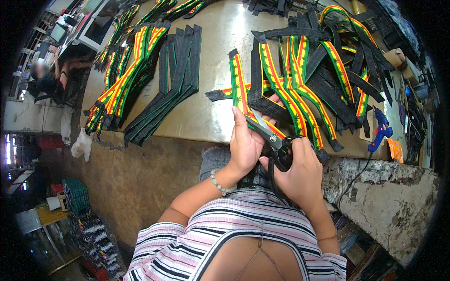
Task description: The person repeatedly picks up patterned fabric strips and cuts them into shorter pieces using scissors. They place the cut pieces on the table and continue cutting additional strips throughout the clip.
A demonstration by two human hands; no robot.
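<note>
1. Two hands share the work: the left hand (247, 145) pinches a striped strap (236, 84) under its thumb, and the right hand (300, 171) grips the black-handled scissors (269, 133).
2. The strap sits at the near edge of the bench (215, 122), left of the tangled straps (323, 79). I can't tell whether the blades are parted or bite anything.
3. This looks like trimming; I'd keep that left thumb well clear of the blade line, as it's near the tips.
4. I'd hold the webbing taut and flat, so the cut comes square.
5. I'd separate the neighbouring black strap (256, 79) first, lest it be nicked.
</note>
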